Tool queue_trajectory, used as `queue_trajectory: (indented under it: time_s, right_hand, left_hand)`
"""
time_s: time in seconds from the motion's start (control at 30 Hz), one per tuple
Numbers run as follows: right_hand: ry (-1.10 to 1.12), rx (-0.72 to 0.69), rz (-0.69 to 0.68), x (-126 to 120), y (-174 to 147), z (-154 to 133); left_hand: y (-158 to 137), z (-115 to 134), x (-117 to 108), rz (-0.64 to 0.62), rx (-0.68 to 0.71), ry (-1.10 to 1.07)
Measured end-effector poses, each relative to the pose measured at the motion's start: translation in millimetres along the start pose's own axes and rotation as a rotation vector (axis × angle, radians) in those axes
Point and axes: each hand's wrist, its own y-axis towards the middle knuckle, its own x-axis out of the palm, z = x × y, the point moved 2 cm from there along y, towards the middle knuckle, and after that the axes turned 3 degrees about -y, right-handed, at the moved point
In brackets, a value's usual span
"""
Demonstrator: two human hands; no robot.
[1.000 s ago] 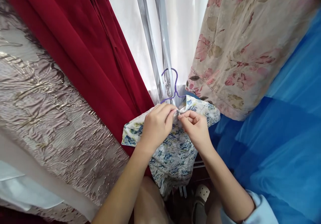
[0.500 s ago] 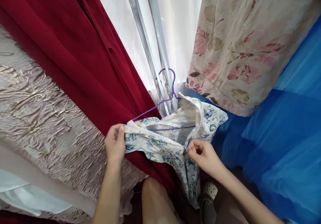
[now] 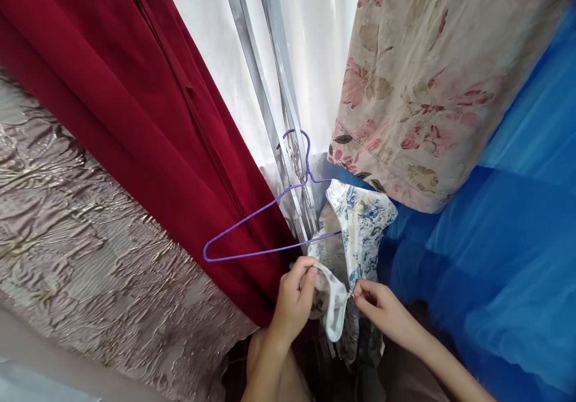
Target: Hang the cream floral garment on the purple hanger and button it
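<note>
A white garment with a blue floral print (image 3: 366,216) hangs by one shoulder from the right arm of a purple hanger (image 3: 252,257). The hanger's left arm is bare. My left hand (image 3: 297,300) pinches the loose shoulder part of the garment, below the hanger's lower bar. At the front opening, my right hand (image 3: 382,312) is closed, fingertips pinching the garment's edge near what may be a zipper. The lower part of the garment droops between my hands and falls into shadow.
Grey metal poles (image 3: 265,78) stand behind the hanger before white fabric. Red cloth (image 3: 148,126) and a textured pinkish fabric (image 3: 90,258) hang on the left. A beige floral cloth (image 3: 414,90) and blue tulle (image 3: 517,258) hang on the right.
The garment's left shoulder has come off the hanger's left arm. My left hand has moved right and down with that part, close to my right hand, which keeps its pinch.
</note>
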Motion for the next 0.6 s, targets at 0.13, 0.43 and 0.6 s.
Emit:
queue_trajectory:
  time_s: [0.13, 0.43, 0.6]
  right_hand:
    - [-0.03, 0.002, 0.048, -10.8, -4.9, -14.8]
    - [0.26, 0.079, -0.217, -28.1, -40.5, -43.5]
    - [0.266, -0.047, -0.484, -26.8, -29.0, -72.4]
  left_hand:
    - [7.0, 33.5, 34.0, -0.169, 0.065, -0.007]
    - [2.2, 44.9, 46.6, -0.311, -0.027, -0.041]
    - [-21.5, 27.9, 34.1, -0.531, -0.102, -0.252]
